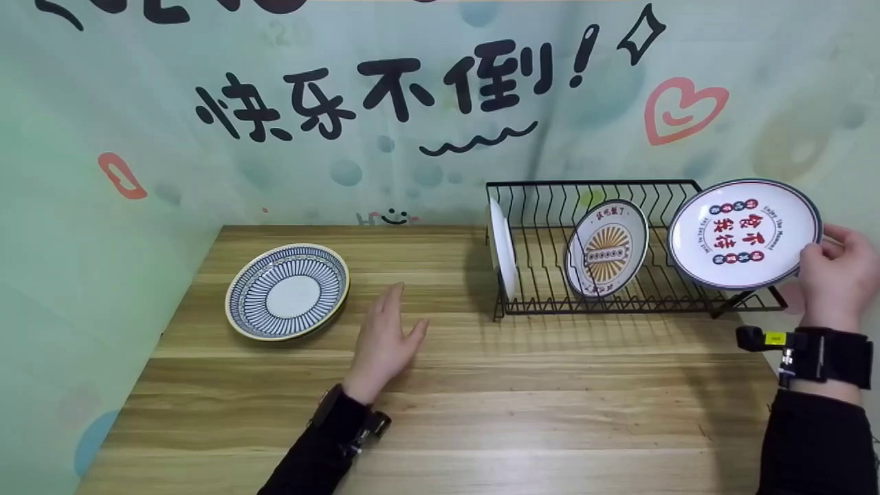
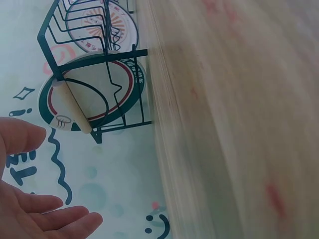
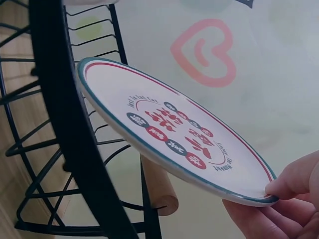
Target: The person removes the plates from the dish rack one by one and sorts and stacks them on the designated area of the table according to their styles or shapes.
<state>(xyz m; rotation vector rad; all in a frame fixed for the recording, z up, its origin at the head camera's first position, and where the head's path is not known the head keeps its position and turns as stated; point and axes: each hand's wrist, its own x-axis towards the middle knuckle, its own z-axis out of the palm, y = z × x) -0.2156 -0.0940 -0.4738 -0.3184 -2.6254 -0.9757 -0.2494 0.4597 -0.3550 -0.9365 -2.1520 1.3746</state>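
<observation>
At the right end of the black wire dish rack [image 1: 612,311], my right hand [image 1: 840,271] pinches the rim of a white plate [image 1: 746,234] with red lettering and a dark blue edge. In the right wrist view, that plate [image 3: 164,129] tilts beside the rack's bars, thumb on its face and fingers behind. My left hand [image 1: 386,340] hovers over the wooden table with fingers extended, holding nothing. Nearest to it is a blue-striped dish [image 1: 292,295] on the left. A plate with a sunburst print [image 1: 608,251] leans inside the rack, and a white plate [image 1: 503,251] stands at its left end.
The rack stands at the back right of the table [image 1: 481,412], close to the printed backdrop [image 1: 412,172]. A wooden handle [image 3: 159,186] sticks out at the rack's end in the right wrist view.
</observation>
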